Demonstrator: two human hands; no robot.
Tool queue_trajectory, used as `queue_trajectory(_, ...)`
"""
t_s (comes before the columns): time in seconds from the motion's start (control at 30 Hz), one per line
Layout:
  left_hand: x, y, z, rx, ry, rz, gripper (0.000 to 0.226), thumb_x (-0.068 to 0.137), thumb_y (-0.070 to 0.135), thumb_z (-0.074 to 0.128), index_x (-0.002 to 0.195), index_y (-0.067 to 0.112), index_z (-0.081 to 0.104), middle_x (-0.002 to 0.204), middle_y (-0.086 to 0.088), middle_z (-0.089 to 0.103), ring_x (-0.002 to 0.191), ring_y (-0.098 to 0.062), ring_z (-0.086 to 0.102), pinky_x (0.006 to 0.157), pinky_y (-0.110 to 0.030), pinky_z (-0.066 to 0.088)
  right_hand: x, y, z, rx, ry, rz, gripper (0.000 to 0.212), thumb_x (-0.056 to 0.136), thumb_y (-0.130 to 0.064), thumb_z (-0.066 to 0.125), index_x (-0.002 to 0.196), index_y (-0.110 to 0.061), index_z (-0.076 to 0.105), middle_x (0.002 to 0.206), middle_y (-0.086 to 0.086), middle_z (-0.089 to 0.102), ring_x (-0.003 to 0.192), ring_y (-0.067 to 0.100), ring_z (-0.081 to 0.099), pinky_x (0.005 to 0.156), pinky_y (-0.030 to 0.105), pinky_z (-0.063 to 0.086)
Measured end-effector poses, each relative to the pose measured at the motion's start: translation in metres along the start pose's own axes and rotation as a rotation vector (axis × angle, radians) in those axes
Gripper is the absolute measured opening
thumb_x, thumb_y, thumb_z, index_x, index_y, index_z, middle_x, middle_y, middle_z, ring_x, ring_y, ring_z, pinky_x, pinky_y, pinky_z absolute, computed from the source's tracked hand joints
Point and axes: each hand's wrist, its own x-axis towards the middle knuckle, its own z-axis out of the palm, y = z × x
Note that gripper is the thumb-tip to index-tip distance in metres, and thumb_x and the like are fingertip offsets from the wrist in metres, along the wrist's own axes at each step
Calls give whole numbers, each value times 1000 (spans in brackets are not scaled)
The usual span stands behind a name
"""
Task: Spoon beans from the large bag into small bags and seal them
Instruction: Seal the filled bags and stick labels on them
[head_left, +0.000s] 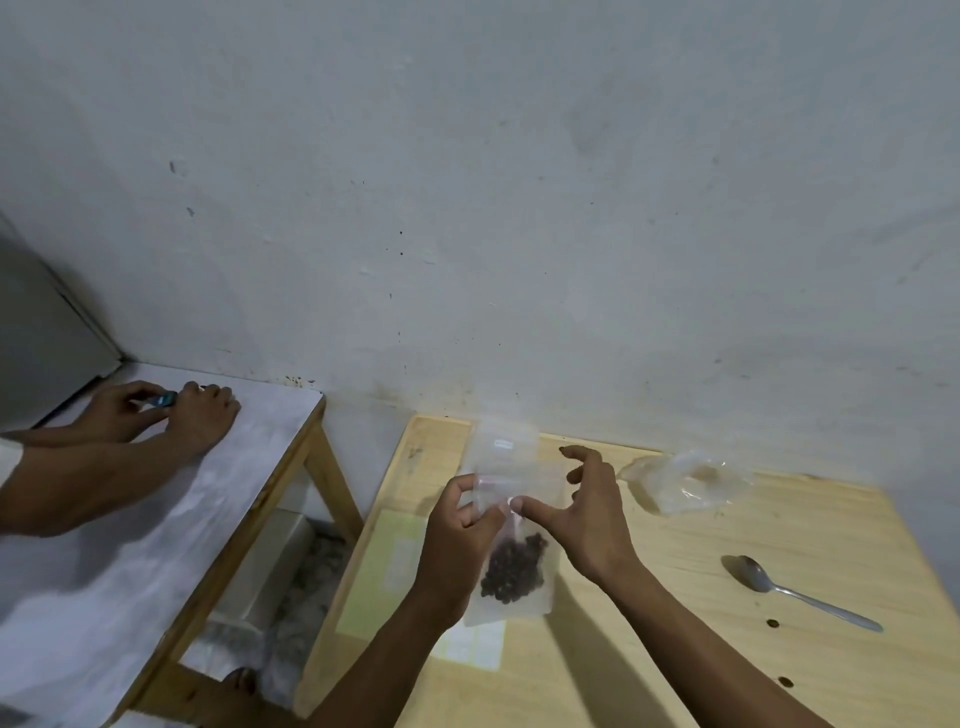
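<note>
Both our hands are up on the small bag (511, 525): left hand (460, 530) pinching its top edge, right hand (589, 512) spread wide, thumb pressing the seal, beans (514, 569) pooled below.

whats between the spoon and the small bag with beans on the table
In the head view, the right hand and its forearm cross the stretch between the spoon and the small bag; otherwise only bare wooden table shows.

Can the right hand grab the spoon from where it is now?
Probably yes. The spoon lies alone on the wooden table, to the right of the right hand. That hand is open, touching the small bag only with its thumb, and nothing lies between them.
</note>
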Motion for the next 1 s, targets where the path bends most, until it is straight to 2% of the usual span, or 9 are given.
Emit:
queue_trajectory(0.07, 2, -1, -2, 8, -15, 5, 34, 88, 11, 73, 117, 19, 58, 107, 9, 72, 93, 4, 69, 72, -11, 52, 1, 1, -3, 103, -69, 56, 67, 63, -49, 87, 115, -25, 51, 103, -11, 61, 89, 6, 60, 70, 22, 47)
queue_trajectory(0.17, 3, -2, -2, 33, -1, 12, 33, 88, 9, 72, 116, 19, 59, 101, 4, 74, 87, -4, 72, 71, -17, 56, 4, 8, -5, 171, -130, 88, 43, 68, -39, 87, 99, -23, 61, 83, -5, 73, 72, 10, 67, 60, 20, 46)
queue_trajectory(0.27, 5, -5, -2, 25, 29, 1, 30, 87, 7, 72, 112, 19, 62, 99, 1, 74, 84, -7, 72, 69, -18, 57, 8, 14, -6, 158, -126, 84, 27, 74, -32, 82, 91, -25, 63, 76, 7, 72, 73, 27, 68, 66, 39, 51)
queue_trajectory(0.43, 12, -12, 0, -30, 39, -70, 28, 84, 10, 74, 108, 21, 64, 102, -2, 74, 93, -17, 71, 80, -34, 60, 10, 19, -9, 215, -169, 68, 20, 82, -20, 75, 99, -23, 65, 70, 2, 69, 71, 23, 68, 71, 41, 52)
queue_trajectory(0.53, 18, -16, 1, -93, 62, -107, 26, 84, 9, 71, 107, 20, 65, 102, -6, 73, 94, -23, 71, 75, -34, 57, 8, 20, -10, 319, -237, 53, 24, 90, -9, 64, 109, -23, 65, 72, 1, 65, 68, 11, 63, 66, 21, 47)
queue_trajectory(0.6, 25, -19, 0, -111, 69, -129, 24, 85, 13, 70, 106, 21, 65, 105, -10, 72, 96, -27, 71, 78, -39, 58, 6, 24, -11, 338, -286, 51, 30, 92, -6, 60, 117, -23, 62, 78, 5, 66, 70, 9, 63, 64, 14, 45)
queue_trajectory(0.77, 38, -14, -2, -165, 110, -122, 19, 91, 9, 65, 109, 14, 63, 101, -7, 71, 86, -18, 70, 70, -26, 55, -1, 45, -1, 333, -354, 43, 47, 92, -2, 59, 126, -34, 56, 83, 8, 69, 80, 26, 68, 76, 40, 57)
queue_trajectory(0.9, 45, -24, -2, 55, 32, -140, 29, 95, 11, 58, 122, 21, 54, 108, 0, 66, 92, -9, 63, 65, -17, 48, 3, 58, 9, 363, -248, 65, 60, 91, 1, 59, 134, -39, 48, 81, 12, 69, 76, 24, 66, 72, 36, 56)
queue_trajectory(1.0, 47, -37, -5, 160, -71, -162, 37, 97, 3, 50, 128, 25, 52, 111, -1, 64, 94, -9, 62, 63, -11, 49, 11, 64, 15, 410, -185, 147, 62, 90, 3, 60, 131, -42, 49, 82, 17, 67, 74, 20, 63, 71, 37, 57)
